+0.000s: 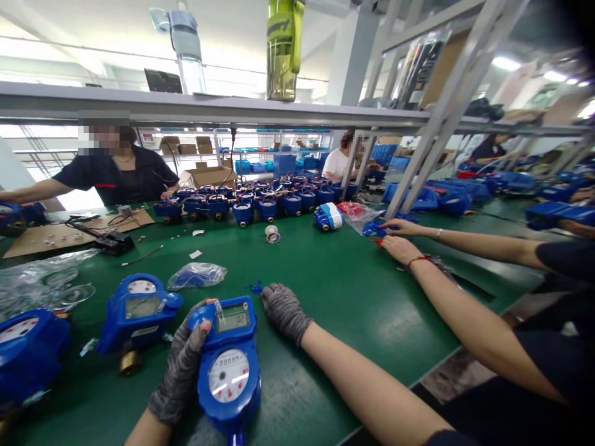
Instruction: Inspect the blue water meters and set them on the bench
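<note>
A blue water meter (227,371) with a white round dial and a small display lies in front of me, tilted towards me. My left hand (183,353), in a grey fingerless glove, is closed round its left side, the thumb by the raised blue lid. My right hand (284,313), gloved alike, reaches to the table beside a scatter of tiny blue parts (255,288). Its fingers are bent together, and their tips are hidden, so what they hold cannot be seen. Behind the meter lies a clear bag of blue parts (198,275).
More water meters (139,316) stand to my left. Rows of blue meters (269,207) fill the back of the green table (353,297). A solder spool (273,233) sits mid-table. At right, a co-worker's hands (404,248) handle small parts. A shelf (232,108) crosses overhead.
</note>
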`<move>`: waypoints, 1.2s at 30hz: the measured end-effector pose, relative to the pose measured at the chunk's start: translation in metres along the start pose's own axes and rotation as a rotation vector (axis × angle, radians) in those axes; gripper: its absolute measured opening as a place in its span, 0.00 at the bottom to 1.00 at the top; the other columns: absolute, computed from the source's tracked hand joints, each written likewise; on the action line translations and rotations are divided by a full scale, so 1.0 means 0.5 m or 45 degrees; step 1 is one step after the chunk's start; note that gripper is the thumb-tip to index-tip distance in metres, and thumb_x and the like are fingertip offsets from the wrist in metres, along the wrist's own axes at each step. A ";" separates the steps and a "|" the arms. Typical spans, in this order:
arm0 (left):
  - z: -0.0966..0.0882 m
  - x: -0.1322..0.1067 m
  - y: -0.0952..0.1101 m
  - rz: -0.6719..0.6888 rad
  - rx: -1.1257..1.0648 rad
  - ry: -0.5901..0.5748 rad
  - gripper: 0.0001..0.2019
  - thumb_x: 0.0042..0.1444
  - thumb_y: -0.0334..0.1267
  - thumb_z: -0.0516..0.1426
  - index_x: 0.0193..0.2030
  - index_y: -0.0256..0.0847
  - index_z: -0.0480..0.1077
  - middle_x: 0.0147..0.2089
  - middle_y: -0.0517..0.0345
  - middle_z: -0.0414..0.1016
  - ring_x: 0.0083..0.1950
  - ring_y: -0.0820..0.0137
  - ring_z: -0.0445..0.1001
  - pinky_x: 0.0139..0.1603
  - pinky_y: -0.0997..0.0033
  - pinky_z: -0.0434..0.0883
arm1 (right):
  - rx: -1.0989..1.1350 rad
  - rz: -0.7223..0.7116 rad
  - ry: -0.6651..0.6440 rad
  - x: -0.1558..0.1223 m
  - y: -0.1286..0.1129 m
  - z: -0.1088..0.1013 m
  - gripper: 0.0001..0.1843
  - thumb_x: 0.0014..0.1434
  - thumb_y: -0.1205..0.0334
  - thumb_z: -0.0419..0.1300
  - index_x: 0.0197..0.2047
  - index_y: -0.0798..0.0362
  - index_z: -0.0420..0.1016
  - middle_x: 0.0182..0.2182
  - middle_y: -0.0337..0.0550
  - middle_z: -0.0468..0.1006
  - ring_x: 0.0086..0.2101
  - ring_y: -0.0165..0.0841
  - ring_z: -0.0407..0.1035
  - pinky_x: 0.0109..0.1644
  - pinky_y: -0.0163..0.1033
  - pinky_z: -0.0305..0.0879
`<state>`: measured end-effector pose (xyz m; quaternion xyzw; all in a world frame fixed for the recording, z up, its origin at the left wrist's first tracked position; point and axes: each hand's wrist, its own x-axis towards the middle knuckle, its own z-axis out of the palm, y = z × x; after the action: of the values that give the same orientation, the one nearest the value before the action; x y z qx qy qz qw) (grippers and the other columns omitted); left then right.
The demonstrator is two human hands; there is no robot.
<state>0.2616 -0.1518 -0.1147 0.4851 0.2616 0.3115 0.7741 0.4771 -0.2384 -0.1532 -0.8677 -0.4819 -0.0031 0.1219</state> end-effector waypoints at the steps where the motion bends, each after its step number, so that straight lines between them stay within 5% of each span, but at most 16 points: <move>1: 0.001 0.000 0.000 -0.004 -0.009 -0.003 0.38 0.51 0.51 0.65 0.67 0.47 0.60 0.55 0.50 0.77 0.51 0.53 0.78 0.52 0.55 0.75 | 0.035 0.016 0.009 0.001 0.005 0.000 0.16 0.68 0.63 0.49 0.47 0.57 0.77 0.45 0.56 0.78 0.47 0.41 0.71 0.53 0.43 0.64; 9: 0.000 0.003 0.002 -0.025 -0.022 -0.068 0.37 0.54 0.50 0.63 0.69 0.47 0.58 0.57 0.48 0.75 0.53 0.52 0.77 0.53 0.53 0.75 | 0.322 -0.007 0.037 0.000 0.047 -0.003 0.11 0.64 0.63 0.56 0.47 0.53 0.77 0.44 0.46 0.79 0.45 0.34 0.72 0.51 0.35 0.65; 17: -0.005 0.003 0.004 -0.017 0.039 -0.005 0.37 0.52 0.49 0.65 0.68 0.48 0.60 0.59 0.52 0.74 0.54 0.52 0.76 0.55 0.56 0.74 | 0.623 -0.040 0.054 0.003 0.030 -0.006 0.08 0.61 0.68 0.57 0.37 0.59 0.78 0.37 0.51 0.79 0.40 0.38 0.72 0.49 0.41 0.66; 25: -0.005 0.006 -0.002 0.013 -0.002 -0.067 0.35 0.56 0.48 0.63 0.68 0.46 0.60 0.58 0.47 0.75 0.58 0.50 0.73 0.55 0.55 0.74 | 1.136 -0.304 -0.072 -0.041 0.014 -0.036 0.05 0.58 0.66 0.61 0.37 0.57 0.76 0.33 0.41 0.79 0.35 0.30 0.73 0.39 0.34 0.70; 32: -0.007 0.006 -0.002 0.032 0.030 -0.053 0.28 0.56 0.48 0.62 0.63 0.43 0.66 0.59 0.48 0.73 0.58 0.51 0.72 0.57 0.54 0.72 | 1.158 -0.347 0.087 -0.046 0.003 -0.035 0.02 0.56 0.69 0.62 0.33 0.57 0.76 0.31 0.41 0.77 0.33 0.31 0.70 0.39 0.36 0.67; 36: 0.006 0.003 0.006 0.034 0.035 -0.018 0.30 0.54 0.49 0.64 0.62 0.43 0.67 0.59 0.49 0.74 0.57 0.52 0.73 0.55 0.57 0.73 | 0.993 -0.543 0.162 -0.052 0.007 -0.042 0.03 0.58 0.67 0.61 0.35 0.56 0.77 0.32 0.42 0.75 0.35 0.32 0.68 0.41 0.37 0.66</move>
<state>0.2638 -0.1515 -0.1111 0.5012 0.2539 0.3148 0.7650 0.4685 -0.2663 -0.1367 -0.6362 -0.6066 0.1006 0.4659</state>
